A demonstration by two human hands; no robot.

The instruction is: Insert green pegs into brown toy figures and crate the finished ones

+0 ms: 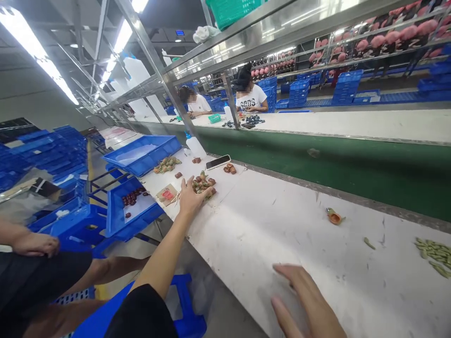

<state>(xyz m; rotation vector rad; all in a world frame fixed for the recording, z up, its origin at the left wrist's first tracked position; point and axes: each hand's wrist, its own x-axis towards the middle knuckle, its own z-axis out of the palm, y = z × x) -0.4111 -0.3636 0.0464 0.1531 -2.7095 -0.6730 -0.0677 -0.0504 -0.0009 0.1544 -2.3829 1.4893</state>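
My left hand reaches out to a pile of small brown and green moulded pieces on the white worktable. Its thumb and fingers are spread at the near side of the pile, and I see nothing held. Lower down, my right hand hovers over the table's near edge, thumb and fingers apart, with nothing between them. A single hollow brown piece with green tips lies beyond it. Farther right are a small green strip and a heap of green leaf-like pieces.
Behind the pile lie a phone, brown pieces and a white bottle. A blue tray stands at the table's far left end. A seated person's hand is at left. A metal shelf frame rises over the table.
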